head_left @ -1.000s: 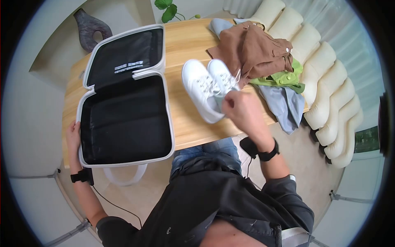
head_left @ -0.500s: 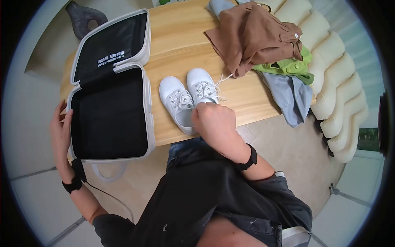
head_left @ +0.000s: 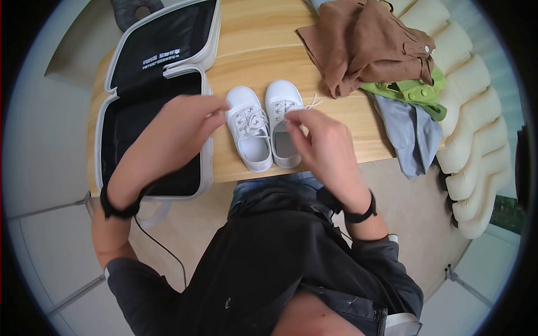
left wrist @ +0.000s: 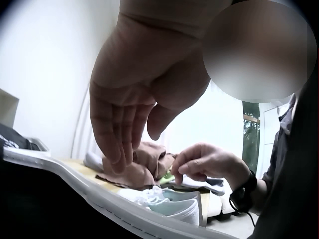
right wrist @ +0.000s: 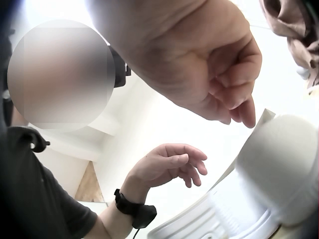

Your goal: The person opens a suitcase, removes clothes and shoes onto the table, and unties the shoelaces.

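Note:
A pair of white lace-up shoes stands side by side on the wooden table, toes pointing away: the left shoe [head_left: 240, 101] and the right shoe [head_left: 282, 91]. Over the open suitcase [head_left: 205, 168] hangs the left hand [head_left: 171, 134], its fingertips near the left shoe's side; in the left wrist view this hand [left wrist: 142, 79] has relaxed, empty fingers. The right hand [head_left: 328, 147] hovers by the right shoe's opening and laces. Its fingers are loosely curled with nothing visible in them in the right wrist view, where the hand [right wrist: 199, 64] is above a shoe [right wrist: 279, 164].
Brown clothing [head_left: 364, 50] lies piled at the table's right, over a green garment [head_left: 417, 95] and a grey-blue one [head_left: 409, 137] hanging past the edge. A cream padded seat [head_left: 476, 129] stands beyond. A dark vase [head_left: 126, 14] is behind the suitcase.
The shoes were lowered onto the table, and the right hand has let go of them. My left hand has left the suitcase's left edge and moved right, over its interior.

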`<state>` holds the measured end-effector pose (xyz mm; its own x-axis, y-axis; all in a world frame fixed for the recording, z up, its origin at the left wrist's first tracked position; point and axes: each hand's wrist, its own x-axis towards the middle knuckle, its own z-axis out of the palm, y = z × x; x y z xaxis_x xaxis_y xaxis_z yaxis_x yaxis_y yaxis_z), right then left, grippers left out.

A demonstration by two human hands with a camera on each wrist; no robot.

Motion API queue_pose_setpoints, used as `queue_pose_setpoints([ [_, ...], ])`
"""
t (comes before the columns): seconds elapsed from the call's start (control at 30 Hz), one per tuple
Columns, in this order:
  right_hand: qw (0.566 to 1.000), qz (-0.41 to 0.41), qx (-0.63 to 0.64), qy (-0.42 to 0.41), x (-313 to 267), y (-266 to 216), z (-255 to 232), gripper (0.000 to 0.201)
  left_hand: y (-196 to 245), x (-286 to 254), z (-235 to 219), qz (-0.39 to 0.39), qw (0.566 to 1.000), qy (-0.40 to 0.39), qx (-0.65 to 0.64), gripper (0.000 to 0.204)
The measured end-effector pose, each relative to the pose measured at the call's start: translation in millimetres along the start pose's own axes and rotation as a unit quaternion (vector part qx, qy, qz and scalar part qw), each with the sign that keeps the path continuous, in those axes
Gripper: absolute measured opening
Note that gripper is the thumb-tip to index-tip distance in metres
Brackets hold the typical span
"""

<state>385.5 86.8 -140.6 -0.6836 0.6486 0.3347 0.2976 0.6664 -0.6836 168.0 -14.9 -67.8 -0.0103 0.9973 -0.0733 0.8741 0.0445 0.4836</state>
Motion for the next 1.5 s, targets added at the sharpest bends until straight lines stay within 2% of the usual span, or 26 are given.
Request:
queue_pose_setpoints([
  [0.03,1.000,-0.010,-0.012,-0.002,7.0,5.2,-0.4,0.010,-6.0,17.1,7.1,0.024,0.999,-0.022,0.005,0.023],
  [0.07,1.000,-0.013,-0.011,-0.002,11.5,8.6,-1.5,0.010,-3.7,32.7,12.8,-0.011,0.998,-0.064,0.009,0.024],
  [0.1,0.998,-0.049,-0.032,-0.027,15.1,11.5,-2.7,0.011,-1.8,44.7,18.1,-0.046,0.993,-0.106,0.013,0.026],
  [0.13,0.994,-0.085,-0.053,-0.050,17.9,13.2,-3.5,0.011,-7.1,52.0,26.4,-0.046,0.993,-0.104,0.015,0.026],
  [0.2,0.994,-0.084,-0.050,-0.057,16.9,13.4,-3.7,0.012,-15.1,63.2,41.7,-0.017,0.987,-0.124,0.100,0.026],
  [0.23,0.993,-0.081,-0.047,-0.065,16.0,13.9,-3.7,0.013,-16.6,68.3,42.9,-0.017,0.987,-0.125,0.100,0.026],
  [0.3,0.995,-0.054,-0.055,-0.065,20.2,20.3,-5.9,0.014,-16.2,77.0,44.0,-0.066,0.979,-0.171,0.085,0.026],
  [0.33,0.995,-0.030,-0.064,-0.065,23.2,23.1,-6.7,0.014,-15.4,79.8,44.2,-0.066,0.979,-0.172,0.085,0.026],
  [0.43,0.995,-0.033,-0.058,-0.072,32.1,22.4,-7.8,0.016,-13.5,83.2,43.8,-0.075,0.978,-0.178,0.078,0.026],
  [0.53,0.994,-0.026,-0.052,-0.097,35.9,22.8,-5.4,0.016,-13.0,83.5,45.6,-0.066,0.981,-0.182,0.013,0.027],
  [0.57,0.994,-0.025,-0.052,-0.096,36.5,24.7,-3.8,0.016,-15.2,82.0,50.3,-0.057,0.984,-0.170,0.014,0.024],
  [0.63,0.988,-0.092,-0.023,-0.123,36.5,29.7,1.2,0.016,-17.7,80.7,53.5,-0.049,0.986,-0.158,0.015,0.020],
  [0.67,0.988,-0.093,-0.023,-0.124,35.4,29.6,2.1,0.016,-18.7,80.2,53.6,-0.059,0.985,-0.161,0.005,0.016],
  [0.73,0.977,-0.129,-0.059,-0.159,31.1,29.3,2.8,0.016,-21.2,78.0,54.0,-0.069,0.984,-0.167,-0.005,0.013],
  [0.8,0.980,-0.112,-0.080,-0.147,27.9,30.9,3.0,0.017,-26.4,70.7,53.5,-0.130,0.976,-0.126,-0.124,0.015],
  [0.93,0.981,-0.094,-0.107,-0.128,24.2,35.9,0.4,0.020,-30.7,55.3,52.9,-0.171,0.955,-0.099,-0.223,0.018],
  [1.0,0.979,-0.097,-0.123,-0.129,22.9,34.1,-5.8,0.019,-25.9,48.7,47.5,-0.226,0.930,-0.088,-0.276,0.020],
  [1.13,0.971,-0.107,-0.180,-0.114,21.2,42.9,-13.6,0.018,-21.7,36.5,35.6,-0.227,0.911,-0.113,-0.325,0.018],
  [1.27,0.967,-0.121,-0.207,-0.085,17.1,51.0,-17.4,0.017,-18.0,21.9,32.8,-0.190,0.932,-0.067,-0.302,0.014],
  [1.33,0.967,-0.106,-0.228,-0.042,12.1,51.1,-18.9,0.019,-17.5,18.6,31.7,-0.174,0.942,-0.049,-0.283,0.012],
  [1.4,0.967,-0.104,-0.229,-0.042,9.1,48.2,-22.3,0.021,-14.7,17.2,28.5,-0.165,0.951,-0.013,-0.262,0.009],
  [1.47,0.967,-0.102,-0.228,-0.042,13.6,38.5,-26.9,0.023,-18.2,20.4,28.3,-0.174,0.944,-0.004,-0.281,0.009],
  [1.5,0.966,-0.134,-0.219,-0.029,19.3,25.7,-30.7,0.023,-20.1,22.4,28.0,-0.179,0.938,0.001,-0.297,0.009],
])
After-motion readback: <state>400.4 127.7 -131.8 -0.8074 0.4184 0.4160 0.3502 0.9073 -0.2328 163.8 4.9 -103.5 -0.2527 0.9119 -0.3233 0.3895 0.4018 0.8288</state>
